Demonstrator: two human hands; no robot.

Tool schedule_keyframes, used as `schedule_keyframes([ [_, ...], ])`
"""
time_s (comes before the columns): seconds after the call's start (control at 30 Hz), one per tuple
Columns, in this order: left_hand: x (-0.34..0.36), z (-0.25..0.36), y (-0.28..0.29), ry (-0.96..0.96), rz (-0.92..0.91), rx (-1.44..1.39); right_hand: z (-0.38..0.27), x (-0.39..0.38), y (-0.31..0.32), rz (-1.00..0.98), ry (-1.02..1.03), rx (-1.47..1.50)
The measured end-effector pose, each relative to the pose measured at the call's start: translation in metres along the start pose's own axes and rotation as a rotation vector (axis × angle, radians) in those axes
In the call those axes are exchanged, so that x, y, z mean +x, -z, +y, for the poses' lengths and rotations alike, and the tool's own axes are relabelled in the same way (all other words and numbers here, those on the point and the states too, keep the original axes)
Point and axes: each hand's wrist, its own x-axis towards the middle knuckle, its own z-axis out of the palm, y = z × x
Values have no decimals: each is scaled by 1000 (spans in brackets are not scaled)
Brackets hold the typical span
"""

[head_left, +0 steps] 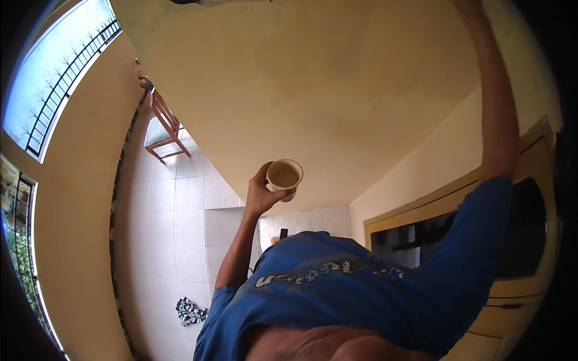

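My left hand (pixel 260 192) is wrapped round a pale, round cup (pixel 285 174) at the middle of the head view, thumb across its near side. The cup is upright, its inside beige; whether that is liquid I cannot tell. My right arm (pixel 497 126) reaches up along the right side to the top edge, by a large yellowish painted surface (pixel 337 84). My right hand is mostly cut off there, so its fingers and anything in them are hidden.
A wooden chair (pixel 162 129) stands at the left on the pale tiled floor (pixel 165 210). A black-and-white cloth (pixel 191 310) lies lower on the floor. Barred openings (pixel 63 72) are in the left wall. A yellow wooden frame with dark panes (pixel 391 225) is at the right.
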Motion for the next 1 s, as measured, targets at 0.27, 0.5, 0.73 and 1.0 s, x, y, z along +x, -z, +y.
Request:
schedule_keyframes([
  [0.27,1,-3,2,4,6,-22,-50,-186,-33,-117,86,57],
  [0.5,-2,1,7,-27,17,30,-116,-290,-23,-322,-104,266],
  [0.73,-2,-3,3,10,-85,-16,-116,-307,-39,-574,-345,556],
  [1.0,-4,-2,6,-4,-71,-19,-59,-180,-68,-948,-457,442],
])
